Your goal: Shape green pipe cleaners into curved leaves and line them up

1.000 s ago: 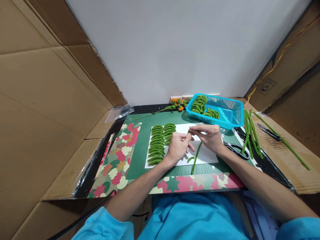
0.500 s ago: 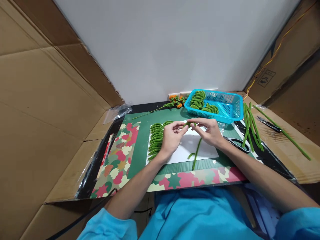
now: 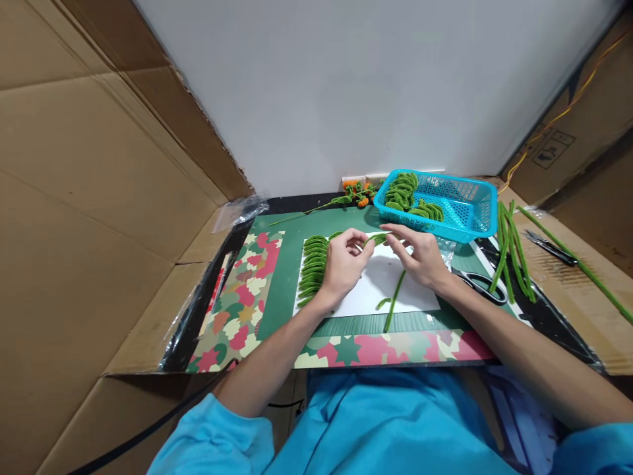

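My left hand (image 3: 346, 262) pinches one end of a curved green pipe-cleaner leaf (image 3: 376, 239) between thumb and fingertips. On the leaf's other end, the thumb and fingers of my right hand (image 3: 420, 258) are closed, its index finger stretched above. Both hands hover over a sheet of white paper (image 3: 363, 300). Beside my left hand, several similar leaves (image 3: 311, 270) lie stacked in a column along the paper's left side. Below my right hand rest a straight green pipe cleaner (image 3: 394, 302) and a short bent piece (image 3: 382, 303).
A blue plastic basket (image 3: 445, 231) with finished-looking green leaves stands behind my right hand. Black-handled scissors (image 3: 482, 287), a bundle of green pipe cleaners (image 3: 514, 254) and small snips (image 3: 551, 248) lie to the right. Orange flowers (image 3: 363, 201) lie at the back; cardboard walls (image 3: 99, 198) flank the table.
My hands have drawn slightly apart along the leaf, so more of it shows between them. My right index finger has lifted and straightened. The whole view has shifted a little.
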The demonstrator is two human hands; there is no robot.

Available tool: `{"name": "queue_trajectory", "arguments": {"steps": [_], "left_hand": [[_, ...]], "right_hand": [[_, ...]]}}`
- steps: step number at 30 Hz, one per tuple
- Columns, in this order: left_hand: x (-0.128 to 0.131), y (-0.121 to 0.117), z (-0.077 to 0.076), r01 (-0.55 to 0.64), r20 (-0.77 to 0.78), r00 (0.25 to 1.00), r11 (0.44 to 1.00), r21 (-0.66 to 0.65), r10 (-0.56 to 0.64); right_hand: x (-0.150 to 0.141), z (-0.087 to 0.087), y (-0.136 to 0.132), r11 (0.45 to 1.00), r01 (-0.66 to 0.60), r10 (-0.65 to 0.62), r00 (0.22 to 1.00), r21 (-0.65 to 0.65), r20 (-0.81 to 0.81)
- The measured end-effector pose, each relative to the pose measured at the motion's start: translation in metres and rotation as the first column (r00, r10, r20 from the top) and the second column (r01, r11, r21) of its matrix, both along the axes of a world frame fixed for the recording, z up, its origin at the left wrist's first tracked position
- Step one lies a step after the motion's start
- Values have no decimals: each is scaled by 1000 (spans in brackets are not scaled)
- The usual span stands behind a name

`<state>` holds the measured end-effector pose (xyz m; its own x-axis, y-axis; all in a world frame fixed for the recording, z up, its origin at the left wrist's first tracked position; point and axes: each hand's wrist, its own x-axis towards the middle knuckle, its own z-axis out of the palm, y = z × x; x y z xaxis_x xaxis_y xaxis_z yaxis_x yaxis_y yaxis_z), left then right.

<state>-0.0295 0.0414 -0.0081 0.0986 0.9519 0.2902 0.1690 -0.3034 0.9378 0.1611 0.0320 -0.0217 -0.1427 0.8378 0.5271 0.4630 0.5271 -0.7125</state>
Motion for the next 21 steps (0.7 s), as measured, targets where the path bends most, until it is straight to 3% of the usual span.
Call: {"name": "queue_trajectory", "arguments": {"steps": [3, 5, 8, 9, 11, 17, 19, 21], "left_hand": [[-6, 3, 7, -63, 0, 998, 998, 29, 63], [-12, 7, 10, -90, 31, 996, 995, 44, 89], [-18, 13, 13, -83, 38, 996, 996, 29, 82], [-19, 14, 14, -71, 15, 997, 997, 19, 71], [-21, 14, 13, -54, -65, 996, 998, 17, 55], [-22, 12, 11, -38, -297, 953, 995, 94, 64], [-23, 11, 11, -45, -339, 937, 993, 114, 81], [-23, 10, 12, -42, -370, 925, 990, 133, 88]], "right_hand": [[7, 7, 0, 1000, -11, 9, 987, 13, 160], [11, 15, -1, 978, -184, 203, 948, -100, 244], [12, 25, -4, 825, -453, 550, 779, -338, 299], [11, 26, -6, 782, -487, 608, 733, -390, 305], [8, 26, -8, 745, -502, 653, 684, -440, 326], [3, 18, -9, 734, -589, 679, 640, -337, 360], [3, 19, -7, 751, -613, 660, 696, -246, 282], [3, 21, -7, 812, -570, 584, 793, -126, 173]]}}
